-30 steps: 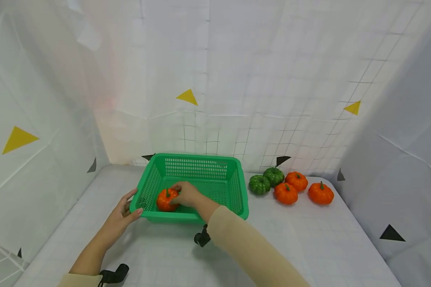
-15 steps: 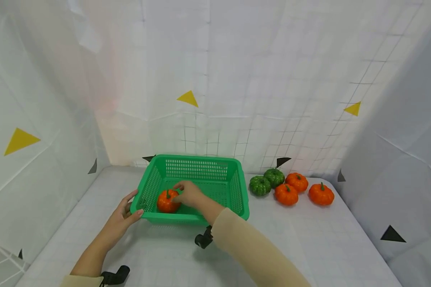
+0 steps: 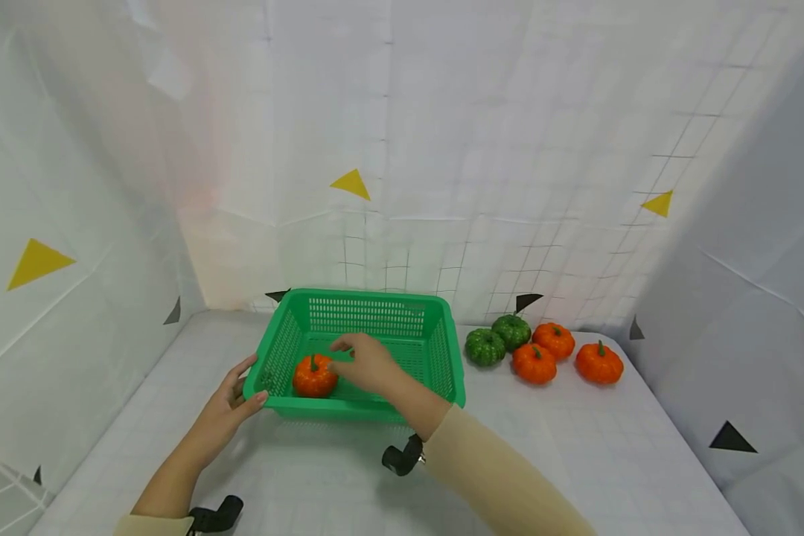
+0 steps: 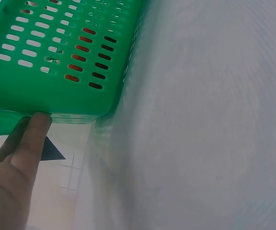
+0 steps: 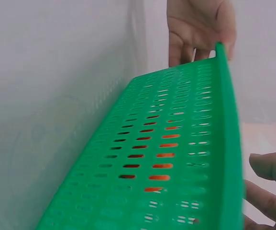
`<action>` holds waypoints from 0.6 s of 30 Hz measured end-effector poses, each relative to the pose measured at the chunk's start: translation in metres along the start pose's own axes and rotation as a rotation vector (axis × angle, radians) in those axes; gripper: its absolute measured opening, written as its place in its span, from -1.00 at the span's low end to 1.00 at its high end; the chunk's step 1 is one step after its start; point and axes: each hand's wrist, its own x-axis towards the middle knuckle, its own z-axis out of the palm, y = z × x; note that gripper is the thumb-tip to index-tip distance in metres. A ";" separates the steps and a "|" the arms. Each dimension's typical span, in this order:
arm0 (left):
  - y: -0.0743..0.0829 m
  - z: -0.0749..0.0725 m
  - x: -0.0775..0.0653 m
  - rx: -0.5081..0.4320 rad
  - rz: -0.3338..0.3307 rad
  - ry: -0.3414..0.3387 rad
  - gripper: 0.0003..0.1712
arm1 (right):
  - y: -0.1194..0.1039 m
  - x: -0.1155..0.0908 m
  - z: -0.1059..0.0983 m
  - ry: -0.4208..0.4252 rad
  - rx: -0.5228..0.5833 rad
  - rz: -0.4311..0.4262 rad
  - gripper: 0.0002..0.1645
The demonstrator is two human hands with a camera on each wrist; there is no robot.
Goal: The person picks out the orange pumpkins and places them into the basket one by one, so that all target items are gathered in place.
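In the head view, a small orange pumpkin (image 3: 313, 378) sits in the front left part of a green plastic basket (image 3: 368, 409). My left hand (image 3: 222, 411) holds the basket's front left corner, thumb on the front rim and fingers along the left side. Just right of the pumpkin, my right hand (image 3: 370, 365) is over the inside of the basket, thumb and fingers spread with nothing between them. The right wrist view shows the basket wall (image 5: 185, 103) from outside, orange showing through its slots, and the left hand (image 5: 202, 24) at the far corner.
On the white table (image 3: 509, 461), right of the basket, stand two green pumpkins (image 3: 485, 347) and several orange pumpkins (image 3: 534, 362). White sheeting (image 3: 429, 149) with yellow and black triangles encloses the back and both sides.
My right hand has let go of the orange pumpkin and drawn slightly to the right, its fingers spreading. The pumpkin stays in the basket. The left hand keeps its place on the corner.
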 end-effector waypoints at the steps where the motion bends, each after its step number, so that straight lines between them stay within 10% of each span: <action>1: 0.000 0.000 0.000 0.000 0.001 -0.001 -0.10 | 0.000 -0.004 -0.002 0.001 -0.012 -0.009 -0.60; 18: -0.004 0.001 0.000 0.009 -0.006 0.001 -0.10 | 0.021 -0.055 -0.039 0.036 0.033 -0.107 -0.60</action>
